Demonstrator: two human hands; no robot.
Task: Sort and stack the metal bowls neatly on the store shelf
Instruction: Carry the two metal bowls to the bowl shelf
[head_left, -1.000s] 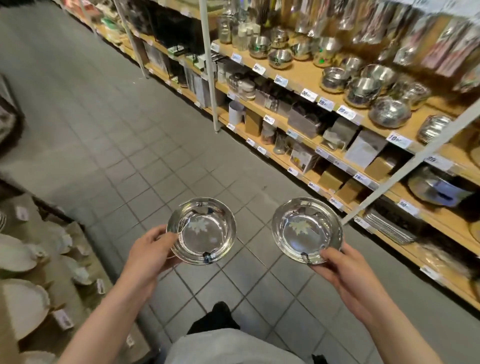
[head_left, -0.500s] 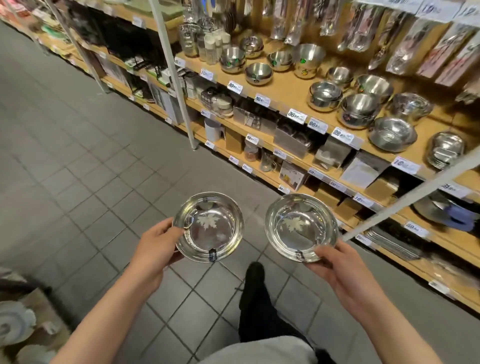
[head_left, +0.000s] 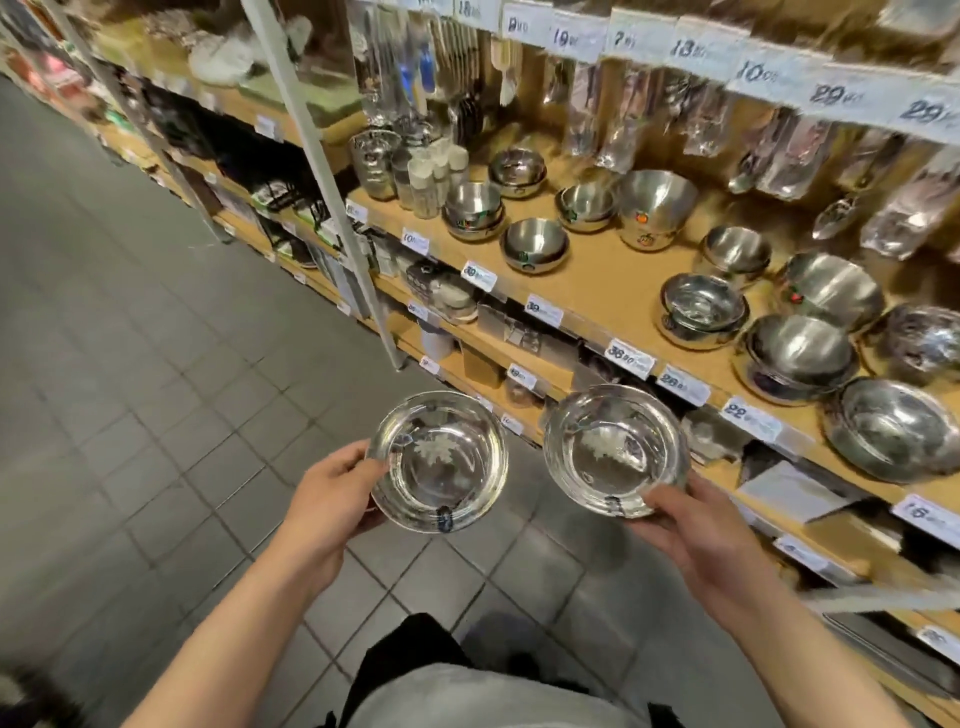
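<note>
From the head camera, looking down, I hold two shallow metal bowls out in front of me over the grey tiled floor (head_left: 130, 415). My left hand (head_left: 324, 499) grips the left bowl (head_left: 437, 462) at its near left rim, thumb on the rim and the fingers curled underneath. My right hand (head_left: 698, 530) pinches the right bowl (head_left: 615, 449) at its near rim, thumb on top, fingers beneath it. The two bowls sit level, side by side and just apart, each showing a leaf pattern in its base. Both are in the air, not yet on the shelf.

The wooden shelf (head_left: 613, 283) runs to my right, with white price tags along its front edge. On it stand more metal bowls: a small one near the front (head_left: 535, 244), a tall one with stickers (head_left: 655, 208), and a wide shallow one (head_left: 893, 428) at the far right. Packaged utensils (head_left: 789, 150) hang behind them, somewhat blurred.
</note>
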